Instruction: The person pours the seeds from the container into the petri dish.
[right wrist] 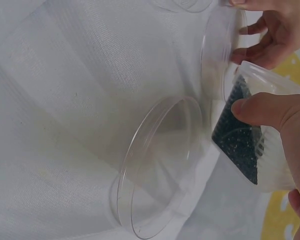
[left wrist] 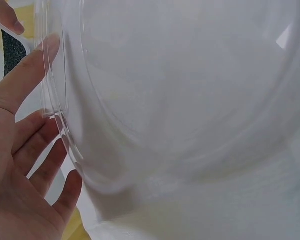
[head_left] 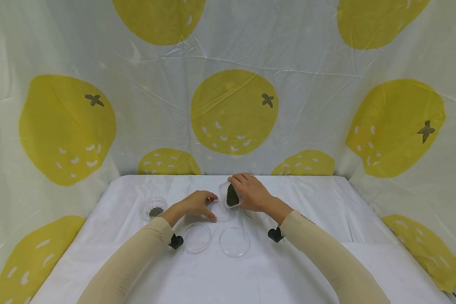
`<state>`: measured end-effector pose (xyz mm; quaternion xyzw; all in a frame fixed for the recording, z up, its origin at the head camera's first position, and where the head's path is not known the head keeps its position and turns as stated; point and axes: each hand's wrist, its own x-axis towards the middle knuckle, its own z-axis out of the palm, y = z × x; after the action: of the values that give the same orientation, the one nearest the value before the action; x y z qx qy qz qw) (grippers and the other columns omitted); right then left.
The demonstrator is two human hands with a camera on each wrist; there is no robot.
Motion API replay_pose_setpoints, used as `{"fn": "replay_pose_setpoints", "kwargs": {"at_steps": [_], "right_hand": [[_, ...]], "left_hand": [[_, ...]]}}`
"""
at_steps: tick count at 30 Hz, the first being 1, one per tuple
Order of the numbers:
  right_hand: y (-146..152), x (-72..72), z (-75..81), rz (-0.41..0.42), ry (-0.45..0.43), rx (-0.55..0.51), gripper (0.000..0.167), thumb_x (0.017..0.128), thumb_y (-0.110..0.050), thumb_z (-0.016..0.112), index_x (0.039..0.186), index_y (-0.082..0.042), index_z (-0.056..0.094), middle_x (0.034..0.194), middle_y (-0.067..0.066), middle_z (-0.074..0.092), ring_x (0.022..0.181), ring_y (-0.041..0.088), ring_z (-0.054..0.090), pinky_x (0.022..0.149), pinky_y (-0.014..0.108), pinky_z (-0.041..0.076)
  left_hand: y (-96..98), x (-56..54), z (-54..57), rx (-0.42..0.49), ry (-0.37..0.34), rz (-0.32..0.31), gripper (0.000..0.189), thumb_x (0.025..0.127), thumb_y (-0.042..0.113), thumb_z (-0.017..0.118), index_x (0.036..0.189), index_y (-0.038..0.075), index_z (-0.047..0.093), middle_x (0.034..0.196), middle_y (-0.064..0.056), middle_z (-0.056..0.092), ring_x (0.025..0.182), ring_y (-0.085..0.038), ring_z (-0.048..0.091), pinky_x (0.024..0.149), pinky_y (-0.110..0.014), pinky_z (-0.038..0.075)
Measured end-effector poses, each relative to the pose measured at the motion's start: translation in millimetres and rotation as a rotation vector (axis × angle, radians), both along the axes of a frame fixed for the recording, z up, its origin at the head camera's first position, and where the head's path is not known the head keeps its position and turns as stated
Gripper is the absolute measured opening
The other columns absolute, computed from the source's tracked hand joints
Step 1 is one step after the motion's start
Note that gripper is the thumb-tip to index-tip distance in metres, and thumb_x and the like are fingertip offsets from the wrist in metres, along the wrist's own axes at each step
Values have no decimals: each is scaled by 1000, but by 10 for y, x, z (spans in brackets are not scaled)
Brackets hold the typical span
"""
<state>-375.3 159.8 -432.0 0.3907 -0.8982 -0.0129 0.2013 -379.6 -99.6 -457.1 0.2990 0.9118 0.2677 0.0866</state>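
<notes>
My left hand holds the side of a clear petri dish, thumb and fingers curved around its rim. Just above this dish, my right hand grips a clear plastic tub, tilted over toward the left. Dark granular material lies banked against the tub's lower side in the right wrist view. Below the right hand is another clear petri dish, partly hidden by that hand in the head view. No falling grains can be made out.
Left of my left hand stands a petri dish with some dark grains in it. Two clear dishes, one on the left and one on the right, lie nearer me. A white cloth covers the table; a lemon-print curtain hangs behind.
</notes>
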Motion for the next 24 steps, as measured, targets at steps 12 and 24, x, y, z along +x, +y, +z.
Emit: {"fn": "replay_pose_setpoints", "kwargs": {"at_steps": [12, 24], "right_hand": [[-4, 26, 32, 23, 5, 43, 89, 72, -27, 97, 146, -6, 51, 142, 13, 55, 131, 33, 50, 105, 48, 47], [-28, 28, 1, 58, 56, 80, 88, 71, -27, 97, 144, -6, 51, 138, 13, 56, 128, 32, 52, 107, 44, 46]], "left_hand": [[-8, 17, 8, -3, 12, 7, 75, 69, 31, 99, 132, 3, 67, 115, -8, 68, 108, -25, 61, 99, -41, 48], [-19, 7, -15, -10, 6, 9, 76, 68, 32, 99, 131, 4, 68, 113, -7, 68, 107, -24, 61, 99, -40, 48]]}}
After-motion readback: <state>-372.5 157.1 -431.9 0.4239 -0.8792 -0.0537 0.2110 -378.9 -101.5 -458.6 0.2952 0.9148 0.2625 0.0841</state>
